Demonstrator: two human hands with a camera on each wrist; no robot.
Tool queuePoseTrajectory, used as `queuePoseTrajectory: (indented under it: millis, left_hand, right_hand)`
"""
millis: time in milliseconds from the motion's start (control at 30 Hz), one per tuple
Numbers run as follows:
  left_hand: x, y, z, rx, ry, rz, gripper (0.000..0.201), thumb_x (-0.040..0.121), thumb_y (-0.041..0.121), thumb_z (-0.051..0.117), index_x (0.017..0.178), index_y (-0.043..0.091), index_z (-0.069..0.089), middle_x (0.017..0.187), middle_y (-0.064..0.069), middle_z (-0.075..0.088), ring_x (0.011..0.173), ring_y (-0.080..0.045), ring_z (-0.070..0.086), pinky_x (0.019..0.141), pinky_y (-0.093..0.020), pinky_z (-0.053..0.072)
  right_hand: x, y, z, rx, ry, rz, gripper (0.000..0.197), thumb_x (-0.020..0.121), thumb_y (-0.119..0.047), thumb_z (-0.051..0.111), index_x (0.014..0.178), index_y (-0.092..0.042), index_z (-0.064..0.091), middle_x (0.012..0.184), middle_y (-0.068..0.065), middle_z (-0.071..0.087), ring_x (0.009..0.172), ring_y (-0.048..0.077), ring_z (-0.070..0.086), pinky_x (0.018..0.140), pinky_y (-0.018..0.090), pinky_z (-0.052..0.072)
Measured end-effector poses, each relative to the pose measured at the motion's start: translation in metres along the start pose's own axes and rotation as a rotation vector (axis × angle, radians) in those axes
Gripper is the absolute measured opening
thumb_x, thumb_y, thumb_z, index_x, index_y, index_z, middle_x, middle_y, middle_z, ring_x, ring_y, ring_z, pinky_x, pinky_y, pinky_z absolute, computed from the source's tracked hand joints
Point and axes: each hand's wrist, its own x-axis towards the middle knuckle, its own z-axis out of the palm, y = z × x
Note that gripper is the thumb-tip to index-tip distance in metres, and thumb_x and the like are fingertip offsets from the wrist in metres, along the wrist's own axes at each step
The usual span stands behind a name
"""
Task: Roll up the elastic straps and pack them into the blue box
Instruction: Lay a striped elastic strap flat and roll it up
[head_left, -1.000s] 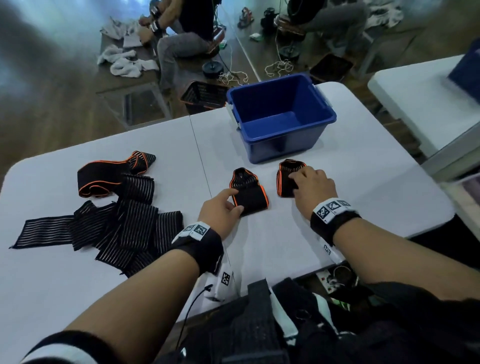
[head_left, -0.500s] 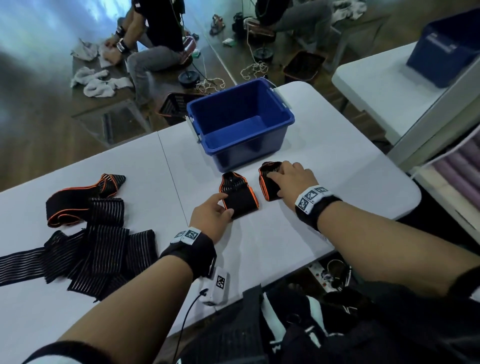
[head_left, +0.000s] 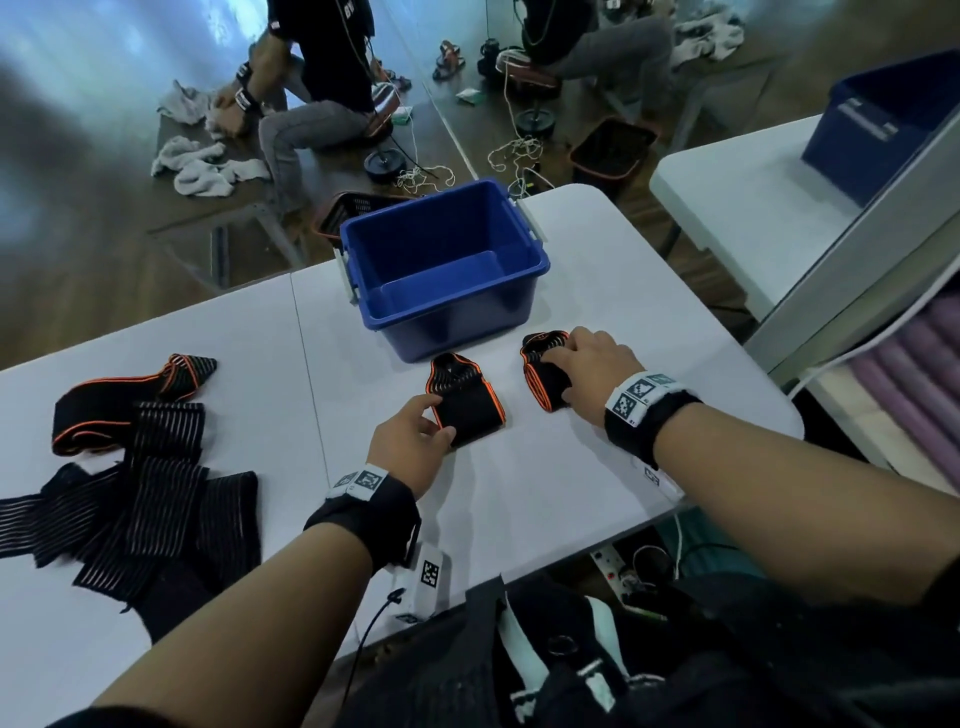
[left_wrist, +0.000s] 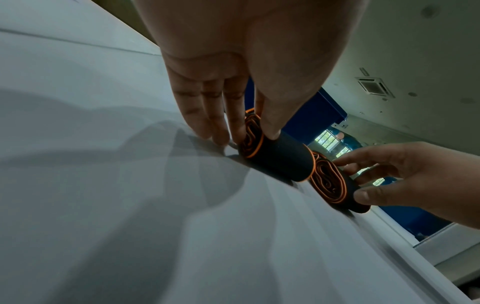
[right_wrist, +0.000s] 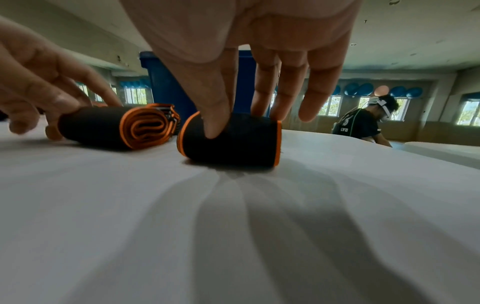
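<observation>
**Two rolled straps on the surface, blue box unfilled**

Change since a second ago: both rolls lie a little farther apart; hands remain on them; the camera has swung, so the box sits more central.

- Left roll (head_left: 464, 399): black elastic strap with orange edging, wound into a short cylinder, lying on its side just before the box. The left hand (head_left: 410, 441) pinches its near end, thumb on top, fingers beside the spiral end face.
- Right roll (head_left: 543, 371): same black-and-orange fabric, spiral layers visible at one end. The right hand (head_left: 592, 366) grips it from above, thumb in front, fingers curled behind.
- Blue rectangular plastic box (head_left: 441, 270): smooth walls, open, holding nothing.
- Loose straps (head_left: 135, 467): ribbed black elastic bands, unrolled, heaped at left; one orange-edged.
- White matt surface (head_left: 571, 493): carries all items.
</observation>
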Motion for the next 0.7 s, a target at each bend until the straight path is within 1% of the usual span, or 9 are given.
queuePoseTrajectory:
  millis: [67,133,200,233,300,433,533,600,700]
  left_hand:
    - [-0.002,0.0,0.002,-0.025,0.03,-0.02,0.049,0.091,0.033,0.068,0.137,0.031,0.05,0.095,0.007,0.071,0.09,-0.016,0.066,0.077,-0.029,0.048]
    - [-0.005,-0.001,0.002,-0.047,0.06,-0.044,0.051,0.092,0.035,0.067,0.139,0.027,0.047,0.092,0.01,0.069,0.086,-0.012,0.064,0.072,-0.028,0.045]
    - [-0.009,-0.003,-0.001,-0.055,0.08,-0.072,0.05,0.094,0.035,0.065,0.138,0.023,0.048,0.087,0.015,0.066,0.083,-0.01,0.062,0.073,-0.027,0.042]
    - [-0.012,-0.005,-0.003,-0.057,0.094,-0.086,0.048,0.094,0.036,0.065,0.137,0.022,0.049,0.087,0.016,0.064,0.085,-0.012,0.062,0.076,-0.028,0.043]
    - [-0.017,-0.013,-0.008,-0.06,0.132,-0.12,0.046,0.093,0.039,0.066,0.133,0.022,0.053,0.087,0.017,0.062,0.086,-0.015,0.063,0.079,-0.028,0.043]
    - [-0.031,-0.035,-0.028,-0.086,0.224,-0.196,0.039,0.092,0.041,0.066,0.126,0.025,0.057,0.088,0.017,0.062,0.082,-0.011,0.061,0.077,-0.026,0.042]
    - [-0.046,-0.059,-0.049,-0.132,0.292,-0.253,0.035,0.09,0.042,0.067,0.121,0.025,0.06,0.09,0.014,0.066,0.083,-0.012,0.064,0.083,-0.032,0.052]
    - [-0.061,-0.076,-0.065,-0.146,0.344,-0.286,0.032,0.09,0.039,0.068,0.117,0.024,0.062,0.088,0.014,0.066,0.081,-0.011,0.064,0.087,-0.037,0.055]
    - [-0.088,-0.104,-0.091,-0.107,0.448,-0.333,0.029,0.09,0.033,0.07,0.115,0.021,0.065,0.086,0.014,0.064,0.082,-0.01,0.061,0.089,-0.032,0.052]
  right_hand:
    - [0.002,-0.001,-0.006,0.05,0.006,0.005,0.055,0.085,-0.031,0.066,0.137,-0.03,0.048,0.126,0.005,0.047,0.112,0.029,0.049,0.091,0.043,0.048]
    - [0.005,-0.003,-0.013,0.132,0.048,0.007,0.047,0.087,-0.031,0.062,0.132,-0.025,0.053,0.122,0.006,0.05,0.11,0.028,0.052,0.09,0.043,0.05]
    - [0.009,-0.012,-0.019,0.231,0.086,-0.013,0.038,0.089,-0.03,0.059,0.126,-0.021,0.056,0.12,0.005,0.052,0.108,0.027,0.055,0.09,0.042,0.051]
    - [0.011,-0.019,-0.021,0.269,0.084,-0.037,0.035,0.09,-0.03,0.059,0.124,-0.021,0.056,0.12,0.004,0.053,0.107,0.027,0.057,0.091,0.04,0.051]
    - [0.015,-0.039,-0.025,0.306,0.058,-0.117,0.034,0.09,-0.032,0.06,0.122,-0.022,0.055,0.118,0.001,0.057,0.104,0.025,0.06,0.09,0.038,0.05]
    - [0.019,-0.096,-0.026,0.318,-0.016,-0.294,0.03,0.087,-0.033,0.06,0.116,-0.025,0.056,0.104,-0.002,0.064,0.097,0.022,0.061,0.087,0.036,0.051]
    - [0.019,-0.139,-0.018,0.301,-0.079,-0.387,0.029,0.087,-0.037,0.059,0.114,-0.028,0.055,0.098,-0.008,0.064,0.094,0.017,0.061,0.086,0.035,0.051]
    - [0.018,-0.165,-0.012,0.278,-0.118,-0.454,0.028,0.089,-0.038,0.059,0.114,-0.028,0.055,0.099,-0.008,0.065,0.094,0.016,0.061,0.084,0.033,0.05]
    - [0.016,-0.202,-0.004,0.256,-0.185,-0.534,0.026,0.09,-0.036,0.059,0.113,-0.025,0.057,0.101,-0.006,0.065,0.097,0.017,0.06,0.081,0.03,0.047]
